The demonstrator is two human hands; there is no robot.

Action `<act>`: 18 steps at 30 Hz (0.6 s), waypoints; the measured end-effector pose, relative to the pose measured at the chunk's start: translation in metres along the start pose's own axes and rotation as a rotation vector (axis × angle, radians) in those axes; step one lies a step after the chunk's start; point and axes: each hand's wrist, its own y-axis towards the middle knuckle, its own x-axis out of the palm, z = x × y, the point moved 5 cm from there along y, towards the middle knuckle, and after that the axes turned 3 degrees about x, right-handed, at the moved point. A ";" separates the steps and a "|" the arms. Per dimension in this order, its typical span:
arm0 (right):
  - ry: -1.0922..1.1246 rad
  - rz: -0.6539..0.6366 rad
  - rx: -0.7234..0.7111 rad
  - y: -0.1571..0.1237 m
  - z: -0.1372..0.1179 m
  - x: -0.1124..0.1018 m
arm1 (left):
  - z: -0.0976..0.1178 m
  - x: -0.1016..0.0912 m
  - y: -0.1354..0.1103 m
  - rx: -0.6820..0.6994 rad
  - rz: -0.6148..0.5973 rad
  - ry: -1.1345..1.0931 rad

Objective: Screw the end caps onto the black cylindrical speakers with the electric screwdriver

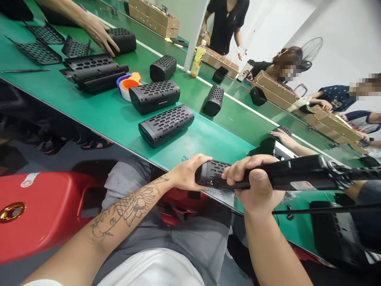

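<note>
My left hand (189, 172) is closed around the near end of a black speaker (214, 171) with a slotted grille, at the table's front edge. Wrapped in my right hand (260, 190) is a black electric screwdriver (293, 174), lying almost level and pointing left. Its tip and the far part of the speaker are hidden behind my right fingers, so I cannot tell whether they touch. Two similar speakers, one lower (166, 124) and one just behind it (154, 96), lie on the green table (119, 123) beyond my left hand.
A co-worker's hand (99, 31) rests on another speaker (123, 39) at upper left, near loose grilles (95, 71) and tape rolls (127, 85). A drink bottle (198, 59) stands by a white post. At left is a red stool (44, 210). Other people work across the table.
</note>
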 end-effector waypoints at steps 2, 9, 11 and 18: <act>-0.005 -0.034 0.027 0.002 0.001 0.001 | 0.001 0.000 0.001 0.008 0.004 0.004; -0.007 -0.088 0.083 0.006 0.006 0.001 | 0.003 -0.001 0.002 -0.040 -0.030 0.015; -0.038 -0.169 0.089 0.005 0.007 0.004 | 0.002 -0.001 0.001 -0.048 -0.031 0.007; -0.045 -0.331 0.088 0.001 0.012 0.002 | -0.001 0.002 0.001 -0.044 -0.019 0.014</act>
